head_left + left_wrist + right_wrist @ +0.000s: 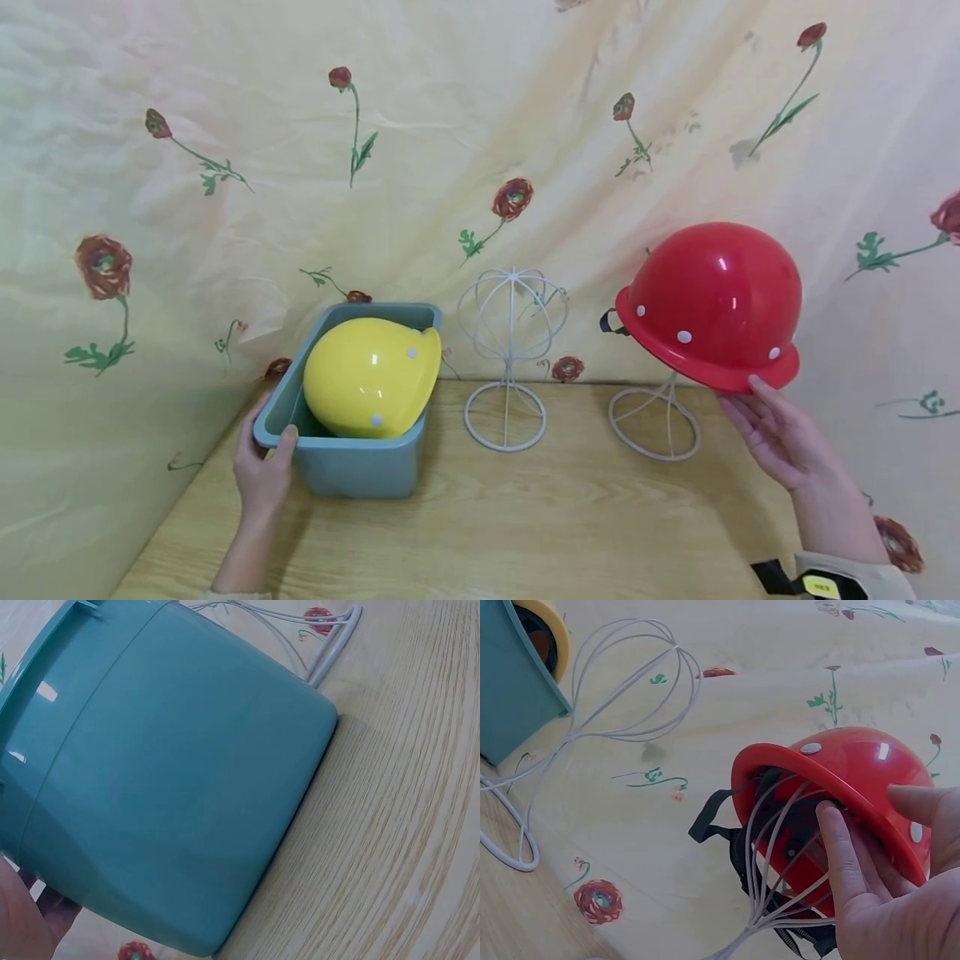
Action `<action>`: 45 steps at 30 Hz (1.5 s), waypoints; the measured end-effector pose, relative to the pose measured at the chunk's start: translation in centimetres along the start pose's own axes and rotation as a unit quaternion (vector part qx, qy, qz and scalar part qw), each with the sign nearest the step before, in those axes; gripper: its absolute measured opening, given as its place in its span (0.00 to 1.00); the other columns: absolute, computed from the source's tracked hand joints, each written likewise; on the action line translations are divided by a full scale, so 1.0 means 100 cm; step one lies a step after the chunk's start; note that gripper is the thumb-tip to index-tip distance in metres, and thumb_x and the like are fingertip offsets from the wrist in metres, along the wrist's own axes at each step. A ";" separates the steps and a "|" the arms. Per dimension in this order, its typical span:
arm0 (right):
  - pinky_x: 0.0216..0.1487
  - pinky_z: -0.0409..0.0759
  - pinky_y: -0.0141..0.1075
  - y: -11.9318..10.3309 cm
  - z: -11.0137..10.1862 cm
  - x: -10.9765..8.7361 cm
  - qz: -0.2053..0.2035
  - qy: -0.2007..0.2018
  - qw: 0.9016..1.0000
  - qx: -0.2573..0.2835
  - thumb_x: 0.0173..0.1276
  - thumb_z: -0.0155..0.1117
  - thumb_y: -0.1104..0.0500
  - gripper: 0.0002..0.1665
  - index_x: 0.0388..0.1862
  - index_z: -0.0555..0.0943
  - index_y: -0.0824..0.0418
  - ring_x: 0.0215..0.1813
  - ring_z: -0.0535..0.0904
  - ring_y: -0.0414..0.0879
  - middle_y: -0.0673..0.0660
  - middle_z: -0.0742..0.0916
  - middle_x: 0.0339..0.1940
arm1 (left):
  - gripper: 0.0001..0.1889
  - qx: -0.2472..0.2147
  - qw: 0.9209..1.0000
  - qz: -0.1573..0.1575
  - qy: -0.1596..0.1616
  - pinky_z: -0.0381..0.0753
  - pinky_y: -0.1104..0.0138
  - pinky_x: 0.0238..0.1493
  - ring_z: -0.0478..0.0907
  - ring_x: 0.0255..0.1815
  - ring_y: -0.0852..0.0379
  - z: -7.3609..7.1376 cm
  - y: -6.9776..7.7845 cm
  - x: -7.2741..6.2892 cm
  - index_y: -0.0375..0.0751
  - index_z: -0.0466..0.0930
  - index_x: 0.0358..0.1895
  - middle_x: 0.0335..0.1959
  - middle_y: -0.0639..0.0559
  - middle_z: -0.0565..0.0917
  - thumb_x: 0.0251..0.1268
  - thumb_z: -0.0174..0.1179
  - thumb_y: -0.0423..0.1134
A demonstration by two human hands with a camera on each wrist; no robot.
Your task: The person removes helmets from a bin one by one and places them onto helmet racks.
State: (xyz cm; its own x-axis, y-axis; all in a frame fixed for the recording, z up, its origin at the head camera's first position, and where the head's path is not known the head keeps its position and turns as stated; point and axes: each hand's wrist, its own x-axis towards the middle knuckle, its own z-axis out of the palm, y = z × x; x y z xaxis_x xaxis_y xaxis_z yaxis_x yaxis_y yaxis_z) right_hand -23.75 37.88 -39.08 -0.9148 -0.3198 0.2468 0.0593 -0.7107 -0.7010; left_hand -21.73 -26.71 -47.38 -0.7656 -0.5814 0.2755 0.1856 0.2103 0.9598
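Observation:
On the right, a red hard hat (720, 300) sits tilted over a white wire stand (656, 425). My right hand (780, 433) pinches its brim; in the right wrist view the thumb lies outside and the fingers (844, 851) reach inside, beside the stand's wires. A dark strap (712, 814) hangs from the hat. At the left, my left hand (264, 467) grips the near left corner of a teal plastic bin (352, 467). A yellow hard hat (367, 379) lies on its side in that bin. The left wrist view shows mostly the bin's outer wall (180, 780).
Between the bin and the red hat stands a second white wire stand (510, 358), bare. The wooden tabletop (540, 525) runs back to a flowered cloth (420, 233) hanging behind and at both sides. My right wrist wears a black band (817, 583).

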 end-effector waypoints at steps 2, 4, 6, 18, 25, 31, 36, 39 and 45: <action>0.63 0.84 0.41 0.003 0.001 0.004 0.001 -0.030 0.999 -0.018 0.88 0.33 0.64 0.29 0.72 0.80 0.57 0.63 0.89 0.54 0.59 0.89 0.64 | 0.31 0.001 1.000 0.002 0.000 0.71 0.86 0.54 0.72 0.60 0.71 0.000 0.002 0.001 0.46 0.70 0.79 0.67 0.63 0.76 0.73 0.60 0.35; 0.65 0.83 0.41 0.006 0.003 0.008 0.003 -0.058 0.998 -0.033 0.88 0.32 0.65 0.30 0.73 0.79 0.57 0.64 0.88 0.54 0.59 0.89 0.65 | 0.31 -0.003 1.000 0.006 0.000 0.71 0.86 0.54 0.72 0.60 0.70 0.000 0.002 0.003 0.46 0.70 0.79 0.68 0.61 0.77 0.73 0.60 0.35; 0.66 0.83 0.40 0.010 0.005 0.012 0.006 -0.078 0.995 -0.062 0.88 0.32 0.66 0.30 0.74 0.79 0.57 0.65 0.87 0.53 0.58 0.89 0.65 | 0.31 -0.006 1.000 0.006 0.002 0.71 0.86 0.54 0.72 0.60 0.70 0.001 0.003 0.004 0.46 0.71 0.79 0.69 0.60 0.77 0.73 0.60 0.34; 0.64 0.84 0.35 0.043 0.023 0.030 0.024 -0.072 0.974 -0.212 0.86 0.38 0.69 0.27 0.64 0.84 0.56 0.61 0.90 0.45 0.51 0.92 0.59 | 0.31 -0.045 0.999 0.023 0.010 0.72 0.85 0.54 0.74 0.59 0.69 0.003 0.004 0.006 0.44 0.72 0.77 0.61 0.70 0.78 0.71 0.61 0.31; 0.61 0.85 0.33 0.061 0.034 0.038 0.031 -0.054 0.956 -0.286 0.85 0.43 0.69 0.23 0.63 0.84 0.55 0.59 0.90 0.42 0.47 0.92 0.58 | 0.30 -0.028 0.999 0.033 0.006 0.71 0.86 0.54 0.73 0.60 0.70 0.005 0.006 0.005 0.45 0.72 0.78 0.66 0.64 0.77 0.73 0.60 0.32; 0.58 0.87 0.34 0.076 0.051 0.044 0.037 -0.020 0.931 -0.363 0.82 0.53 0.69 0.17 0.62 0.83 0.59 0.56 0.91 0.42 0.49 0.91 0.56 | 0.30 -0.025 0.999 0.039 0.005 0.71 0.86 0.55 0.73 0.60 0.70 0.005 0.006 0.008 0.44 0.71 0.79 0.68 0.62 0.77 0.74 0.59 0.32; 0.55 0.87 0.33 0.093 0.064 0.044 0.016 -0.015 0.905 -0.426 0.78 0.60 0.70 0.17 0.62 0.79 0.72 0.56 0.91 0.42 0.47 0.92 0.54 | 0.31 -0.031 0.999 0.032 0.009 0.72 0.86 0.53 0.74 0.58 0.70 0.005 0.004 0.009 0.43 0.72 0.78 0.62 0.69 0.77 0.73 0.61 0.32; 0.54 0.87 0.31 0.105 0.070 0.041 0.013 -0.008 0.889 -0.457 0.77 0.64 0.69 0.18 0.62 0.79 0.74 0.54 0.91 0.39 0.43 0.92 0.52 | 0.31 -0.032 0.999 0.023 0.009 0.72 0.86 0.52 0.75 0.58 0.70 0.005 0.003 0.006 0.45 0.73 0.77 0.60 0.70 0.77 0.72 0.62 0.32; 0.54 0.86 0.28 0.130 0.078 0.041 0.013 0.004 0.864 -0.503 0.75 0.68 0.66 0.22 0.62 0.79 0.78 0.52 0.90 0.34 0.44 0.92 0.50 | 0.31 -0.016 1.000 0.005 0.007 0.72 0.87 0.52 0.73 0.57 0.70 0.002 -0.003 0.000 0.47 0.72 0.78 0.63 0.68 0.76 0.73 0.61 0.33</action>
State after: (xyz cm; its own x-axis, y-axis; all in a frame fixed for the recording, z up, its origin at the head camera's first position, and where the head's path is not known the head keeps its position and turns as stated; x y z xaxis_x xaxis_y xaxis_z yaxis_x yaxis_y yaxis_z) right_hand -23.62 22.44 -41.98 -0.9216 -0.3196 0.2202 -0.2936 0.2034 -0.9340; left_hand -21.92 -26.66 -47.69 -0.7547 -0.5909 0.2851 0.2125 0.1910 0.9583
